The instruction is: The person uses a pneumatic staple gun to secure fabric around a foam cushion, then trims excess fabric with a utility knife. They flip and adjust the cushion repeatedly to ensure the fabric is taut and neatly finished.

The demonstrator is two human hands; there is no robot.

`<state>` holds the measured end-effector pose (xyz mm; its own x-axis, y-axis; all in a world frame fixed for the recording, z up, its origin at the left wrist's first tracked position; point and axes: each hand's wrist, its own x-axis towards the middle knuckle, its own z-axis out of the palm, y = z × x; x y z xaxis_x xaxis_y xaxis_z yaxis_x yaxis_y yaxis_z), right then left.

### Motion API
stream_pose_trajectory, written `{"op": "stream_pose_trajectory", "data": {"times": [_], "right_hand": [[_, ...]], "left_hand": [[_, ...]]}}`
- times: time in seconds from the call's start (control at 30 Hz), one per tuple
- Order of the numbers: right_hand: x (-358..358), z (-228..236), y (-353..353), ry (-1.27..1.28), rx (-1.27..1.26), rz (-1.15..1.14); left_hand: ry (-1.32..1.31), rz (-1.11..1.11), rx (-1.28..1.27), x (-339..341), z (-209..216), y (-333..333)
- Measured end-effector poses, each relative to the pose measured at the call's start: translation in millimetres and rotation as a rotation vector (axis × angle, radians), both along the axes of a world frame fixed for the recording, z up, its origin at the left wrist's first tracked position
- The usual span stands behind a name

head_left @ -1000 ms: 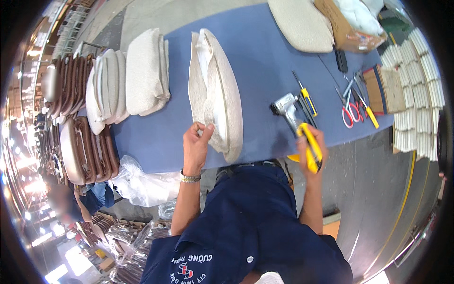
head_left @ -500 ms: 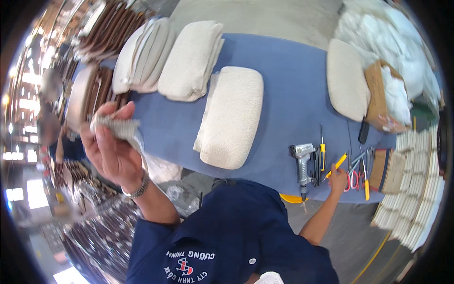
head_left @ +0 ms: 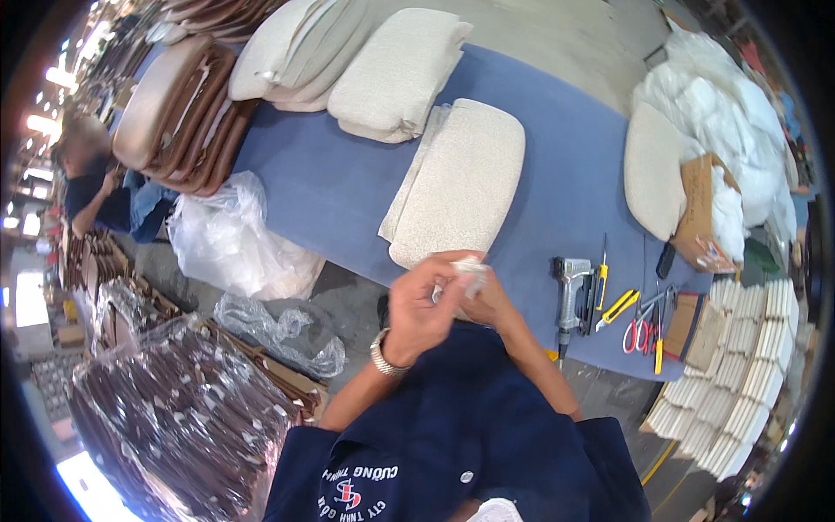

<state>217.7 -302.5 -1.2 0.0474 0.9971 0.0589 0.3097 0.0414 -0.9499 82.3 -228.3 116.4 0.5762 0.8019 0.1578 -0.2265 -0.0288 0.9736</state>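
Both hands met just in front of the chest, at about six o'clock from the beige seat cushion (head_left: 461, 187) on the blue worktop (head_left: 330, 187). The left hand (head_left: 417, 309) and right hand (head_left: 487, 300) pinched a small crumpled white scrap (head_left: 470, 274) between their fingers (paper or thin fabric, too blurred to tell). Judging by this, the cushion looked covered and set down, while the scrap was not yet disposed of. The cushion was a rounded oblong with a nubbly woven face; similar padded ones were stacked at twelve o'clock. At three o'clock lay a grey staple gun (head_left: 570, 291), a yellow utility knife (head_left: 619, 306) and red-handled scissors (head_left: 639, 326), untouched.
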Motion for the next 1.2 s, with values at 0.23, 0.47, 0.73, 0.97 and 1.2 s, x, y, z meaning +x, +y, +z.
{"op": "stream_pose_trajectory", "data": {"times": [0.23,0.47,0.73,0.97,1.2], "right_hand": [[-76,50,-25,1.073,0.004,-0.496],[-215,-74,-161,1.001,-0.237,-1.262],[-262,-226,-351,1.011,-0.506,-1.654],[-111,-161,-283,0.455,-0.756,-1.565],[-24,-100,-120,-0.012,-0.373,-1.155]], "left_hand": [[0.479,-0.14,0.573,-56,-68,26],[0.522,-0.905,0.432,-109,-111,-18],[0.857,-0.921,0.208,-176,-127,45],[0.786,-0.641,0.215,-173,-145,92],[0.72,-0.155,0.586,-32,-151,102]]}}
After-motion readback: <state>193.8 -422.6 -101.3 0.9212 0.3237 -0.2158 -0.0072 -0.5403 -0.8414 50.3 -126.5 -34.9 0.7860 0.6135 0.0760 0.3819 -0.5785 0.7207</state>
